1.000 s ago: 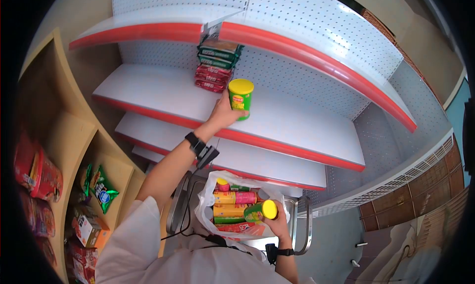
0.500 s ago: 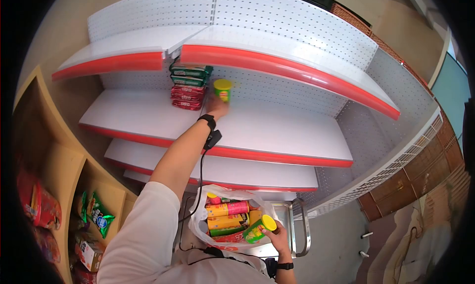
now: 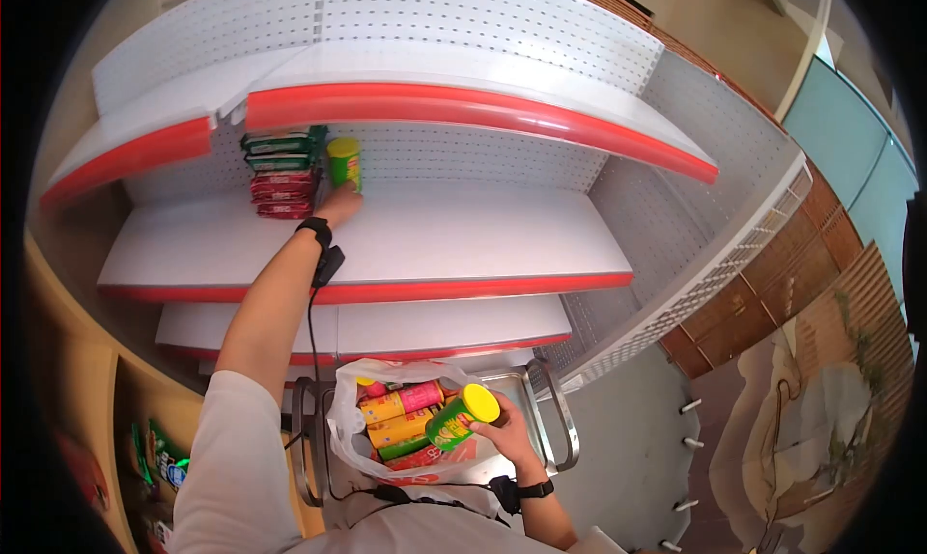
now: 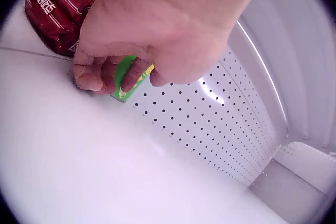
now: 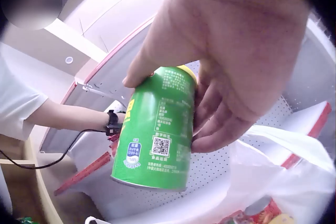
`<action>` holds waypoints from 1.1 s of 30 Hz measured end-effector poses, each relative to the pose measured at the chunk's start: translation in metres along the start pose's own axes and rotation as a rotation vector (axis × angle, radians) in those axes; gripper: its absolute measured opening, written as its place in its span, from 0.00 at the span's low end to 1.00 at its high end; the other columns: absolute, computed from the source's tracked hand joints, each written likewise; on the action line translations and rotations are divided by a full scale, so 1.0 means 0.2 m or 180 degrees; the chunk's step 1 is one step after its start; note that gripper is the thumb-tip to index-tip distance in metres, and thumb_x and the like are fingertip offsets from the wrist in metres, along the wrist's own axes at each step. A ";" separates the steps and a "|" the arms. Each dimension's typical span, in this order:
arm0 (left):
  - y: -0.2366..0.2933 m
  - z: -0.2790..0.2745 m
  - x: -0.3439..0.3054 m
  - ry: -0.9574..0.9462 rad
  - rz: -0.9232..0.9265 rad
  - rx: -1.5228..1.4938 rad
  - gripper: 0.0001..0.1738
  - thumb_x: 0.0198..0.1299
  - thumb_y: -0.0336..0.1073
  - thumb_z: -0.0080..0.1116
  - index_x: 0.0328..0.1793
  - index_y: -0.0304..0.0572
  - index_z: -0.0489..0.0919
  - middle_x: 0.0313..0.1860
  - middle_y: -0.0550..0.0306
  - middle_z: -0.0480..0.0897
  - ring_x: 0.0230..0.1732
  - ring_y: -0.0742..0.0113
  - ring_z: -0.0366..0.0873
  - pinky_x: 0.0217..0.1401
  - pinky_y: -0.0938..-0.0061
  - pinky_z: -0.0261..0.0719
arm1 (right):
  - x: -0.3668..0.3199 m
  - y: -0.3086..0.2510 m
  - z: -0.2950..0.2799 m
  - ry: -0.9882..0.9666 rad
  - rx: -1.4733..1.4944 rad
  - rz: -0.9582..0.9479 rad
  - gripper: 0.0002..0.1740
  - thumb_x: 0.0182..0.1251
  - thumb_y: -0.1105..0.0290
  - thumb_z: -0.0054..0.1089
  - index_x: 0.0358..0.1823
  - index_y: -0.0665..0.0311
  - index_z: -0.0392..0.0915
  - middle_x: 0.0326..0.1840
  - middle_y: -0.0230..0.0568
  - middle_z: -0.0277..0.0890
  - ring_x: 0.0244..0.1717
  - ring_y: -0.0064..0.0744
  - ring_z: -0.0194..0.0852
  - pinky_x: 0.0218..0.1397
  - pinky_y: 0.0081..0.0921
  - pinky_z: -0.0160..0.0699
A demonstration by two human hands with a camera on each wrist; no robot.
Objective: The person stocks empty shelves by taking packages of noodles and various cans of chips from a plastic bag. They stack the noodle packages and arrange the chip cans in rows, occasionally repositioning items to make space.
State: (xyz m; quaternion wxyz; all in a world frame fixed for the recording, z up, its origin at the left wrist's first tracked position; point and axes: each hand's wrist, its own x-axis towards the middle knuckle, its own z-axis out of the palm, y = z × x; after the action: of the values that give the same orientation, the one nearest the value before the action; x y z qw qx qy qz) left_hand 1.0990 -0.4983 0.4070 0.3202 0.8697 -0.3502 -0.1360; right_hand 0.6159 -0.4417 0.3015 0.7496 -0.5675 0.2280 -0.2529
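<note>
On the middle shelf [image 3: 463, 231], a green can with a yellow lid [image 3: 345, 163] stands upright beside stacked red and green snack packs [image 3: 281, 182]. My left hand [image 3: 338, 207] is right at the can's base. In the left wrist view, the loosely bent fingers of the left hand [image 4: 147, 35] partly hide the can's green bottom [image 4: 125, 90]. My right hand [image 3: 507, 429] holds a second green can [image 3: 459, 421] tilted over a plastic bag [image 3: 350, 429]. In the right wrist view, the thumb and fingers of the right hand [image 5: 226, 50] wrap the can [image 5: 157, 129] near its lid.
Inside the bag are several orange, pink and red cans [image 3: 401, 424]. It sits on a metal cart [image 3: 536, 409]. An upper shelf with a red edge [image 3: 463, 105] overhangs the middle one. A wooden rack with snack bags [image 3: 164, 457] stands at left.
My left hand has carried its can deeper onto the shelf, beside the snack packs. The right hand has raised its can slightly from the bag. The head view has swung right.
</note>
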 end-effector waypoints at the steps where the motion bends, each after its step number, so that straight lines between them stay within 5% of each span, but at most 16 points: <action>1: -0.02 0.01 0.03 -0.0109 0.0158 -0.0021 0.29 0.56 0.42 0.44 0.61 0.31 0.68 0.59 0.29 0.71 0.63 0.42 0.69 0.63 0.61 0.67 | 0.02 -0.01 0.01 -0.0014 -0.0108 -0.0115 0.31 0.53 0.80 0.68 0.60 0.69 0.66 0.54 0.39 0.73 0.56 0.29 0.71 0.62 0.30 0.70; 6: 0.00 -0.12 -0.17 -0.0173 0.0291 -0.0048 0.32 0.54 0.48 0.51 0.57 0.26 0.71 0.56 0.28 0.73 0.59 0.44 0.73 0.59 0.62 0.70 | 0.08 -0.06 0.03 0.0097 -0.0139 -0.0391 0.31 0.52 0.79 0.68 0.59 0.69 0.67 0.53 0.38 0.73 0.55 0.29 0.72 0.61 0.29 0.71; 8: -0.06 -0.18 -0.25 -0.0446 0.0767 0.0471 0.30 0.55 0.55 0.54 0.46 0.29 0.78 0.33 0.39 0.81 0.29 0.50 0.79 0.33 0.61 0.75 | 0.09 -0.10 0.00 0.0366 -0.0056 -0.0518 0.28 0.54 0.77 0.67 0.58 0.68 0.68 0.50 0.36 0.74 0.53 0.28 0.73 0.59 0.28 0.72; 9: -0.12 -0.20 -0.33 -0.0144 0.0786 0.0549 0.29 0.53 0.56 0.59 0.35 0.29 0.79 0.31 0.39 0.81 0.32 0.51 0.79 0.36 0.60 0.74 | 0.11 -0.10 -0.03 0.0590 -0.0097 -0.0759 0.25 0.56 0.73 0.64 0.56 0.68 0.69 0.48 0.34 0.74 0.50 0.26 0.73 0.56 0.26 0.71; 13: -0.31 -0.46 -0.71 0.0890 0.0090 0.0652 0.24 0.52 0.52 0.60 0.32 0.31 0.79 0.33 0.39 0.80 0.40 0.43 0.77 0.44 0.56 0.75 | 0.20 -0.29 -0.04 0.0794 0.1166 -0.0498 0.23 0.62 0.63 0.56 0.55 0.71 0.70 0.48 0.36 0.74 0.49 0.26 0.72 0.55 0.25 0.70; 17: -0.72 -0.55 -0.76 0.2001 0.0262 0.0947 0.23 0.57 0.51 0.57 0.41 0.34 0.77 0.46 0.41 0.76 0.51 0.47 0.73 0.55 0.56 0.69 | 0.43 -0.50 -0.02 0.0116 -0.1047 -0.1063 0.28 0.62 0.56 0.55 0.54 0.73 0.70 0.47 0.41 0.75 0.47 0.27 0.73 0.52 0.25 0.70; 22: -0.82 -0.48 -0.73 0.2791 0.0367 0.0954 0.25 0.60 0.51 0.53 0.52 0.37 0.73 0.57 0.45 0.71 0.59 0.49 0.67 0.70 0.54 0.54 | 1.04 -0.89 0.37 0.0009 -0.1698 -0.1866 0.21 0.65 0.62 0.58 0.51 0.72 0.72 0.44 0.41 0.78 0.44 0.27 0.75 0.49 0.25 0.73; 24: -0.81 -0.48 -0.67 0.3015 -0.0313 0.0319 0.25 0.61 0.51 0.51 0.53 0.37 0.73 0.55 0.46 0.72 0.59 0.50 0.67 0.75 0.54 0.45 | 1.32 -0.91 0.51 -0.0045 -0.1801 -0.1905 0.27 0.60 0.57 0.64 0.51 0.72 0.73 0.44 0.42 0.78 0.44 0.27 0.74 0.50 0.24 0.72; 28: -0.78 -0.47 -0.69 0.3254 -0.0524 0.0649 0.22 0.61 0.50 0.51 0.48 0.36 0.75 0.50 0.46 0.75 0.56 0.50 0.69 0.72 0.56 0.52 | 1.84 -0.79 0.57 0.0255 -0.2752 -0.1569 0.32 0.54 0.51 0.69 0.49 0.73 0.73 0.42 0.46 0.78 0.38 0.27 0.76 0.42 0.22 0.74; 33: -0.81 -0.46 -0.71 0.3667 -0.0086 0.0489 0.17 0.60 0.46 0.52 0.36 0.37 0.76 0.37 0.48 0.79 0.47 0.50 0.73 0.60 0.60 0.63 | 2.14 -0.63 0.60 0.0113 -0.2725 -0.1067 0.33 0.53 0.54 0.70 0.50 0.74 0.69 0.43 0.47 0.77 0.29 0.26 0.77 0.28 0.22 0.76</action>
State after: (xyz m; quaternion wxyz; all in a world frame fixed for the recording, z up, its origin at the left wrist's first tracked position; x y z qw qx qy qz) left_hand 1.1246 -0.2686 0.3734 0.3933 0.8285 -0.1172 0.3809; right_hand 1.0050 -0.6552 0.4299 0.3924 -0.8507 0.2298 -0.2635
